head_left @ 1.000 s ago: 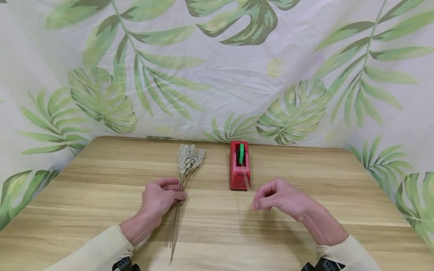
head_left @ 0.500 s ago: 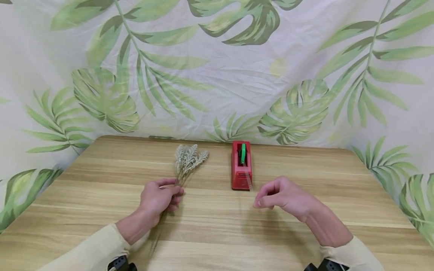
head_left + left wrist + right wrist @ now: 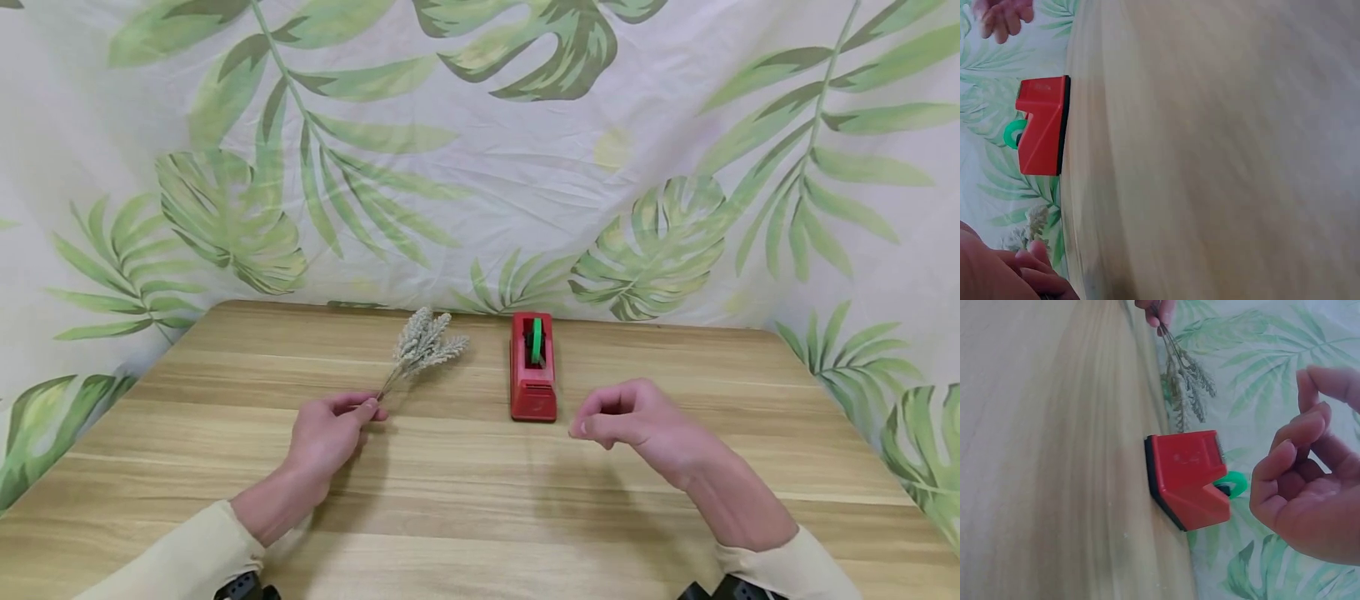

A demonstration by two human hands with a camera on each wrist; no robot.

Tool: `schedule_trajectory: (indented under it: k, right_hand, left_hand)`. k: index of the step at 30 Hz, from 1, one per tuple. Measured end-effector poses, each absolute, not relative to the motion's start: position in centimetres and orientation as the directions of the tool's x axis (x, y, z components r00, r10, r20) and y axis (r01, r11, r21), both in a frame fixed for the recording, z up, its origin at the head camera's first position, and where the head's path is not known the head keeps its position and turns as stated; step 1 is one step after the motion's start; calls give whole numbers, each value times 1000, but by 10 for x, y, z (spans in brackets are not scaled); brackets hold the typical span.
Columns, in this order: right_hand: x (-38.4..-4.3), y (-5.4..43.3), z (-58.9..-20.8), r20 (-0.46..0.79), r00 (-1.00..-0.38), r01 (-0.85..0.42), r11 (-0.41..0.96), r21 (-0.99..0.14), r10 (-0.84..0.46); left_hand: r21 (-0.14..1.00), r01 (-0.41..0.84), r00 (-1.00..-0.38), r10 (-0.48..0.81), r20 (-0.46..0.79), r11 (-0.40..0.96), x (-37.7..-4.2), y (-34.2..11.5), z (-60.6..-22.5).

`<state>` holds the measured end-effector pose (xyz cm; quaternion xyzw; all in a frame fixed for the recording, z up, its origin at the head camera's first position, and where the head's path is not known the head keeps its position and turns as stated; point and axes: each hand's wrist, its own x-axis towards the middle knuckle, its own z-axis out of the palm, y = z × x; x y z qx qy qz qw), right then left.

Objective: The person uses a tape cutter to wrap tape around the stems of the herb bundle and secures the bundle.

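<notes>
A bunch of pale grey-green dried flowers (image 3: 426, 340) leans up and to the right from my left hand (image 3: 333, 437), whose thumb and fingers pinch its thin stems. Seen from the right wrist, the flower heads (image 3: 1191, 394) hang beyond the dispenser, and the left hand (image 3: 1159, 311) grips the stems at the top edge. My right hand (image 3: 648, 429) is raised over the table, thumb and index finger pinched together on a short bit of clear tape that barely shows. Close to its left stands a red tape dispenser (image 3: 533, 400) with a green roll (image 3: 537, 340).
The wooden table (image 3: 465, 517) has rounded far corners. Behind it hangs a white cloth (image 3: 517, 192) printed with green leaves, close to the dispenser's back. Both forearms come in from the near edge, with light sleeves (image 3: 187, 554) and black wrist devices.
The left hand has drawn back left and tilted the flowers to the right. The clear strip across the dispenser's front no longer shows, and the right hand has shifted slightly up and right.
</notes>
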<state>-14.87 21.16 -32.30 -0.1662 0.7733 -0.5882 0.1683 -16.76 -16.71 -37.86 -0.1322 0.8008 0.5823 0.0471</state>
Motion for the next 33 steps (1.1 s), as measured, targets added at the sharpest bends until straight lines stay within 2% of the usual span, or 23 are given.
schedule_trajectory:
  k: [9, 16, 24, 33]
  right_hand:
    - [-141, 205, -306, -52, -956, -6, 195, -981, -289]
    - [-139, 204, -297, -3, -987, -26, 178, -984, -161]
    - [-141, 206, -297, 28, -996, -41, 157, -987, -86]
    - [-142, 208, -295, 61, -996, -72, 164, -984, -71]
  left_hand:
    - [907, -142, -989, -96, -112, 396, -168, -178, -379]
    - [844, 1, -1000, -18, 13, 537, -166, -181, -371]
    - [849, 99, -994, 98, 57, 519, -166, -172, -364]
    - [815, 162, -987, 78, 142, 556, -162, -169, -355]
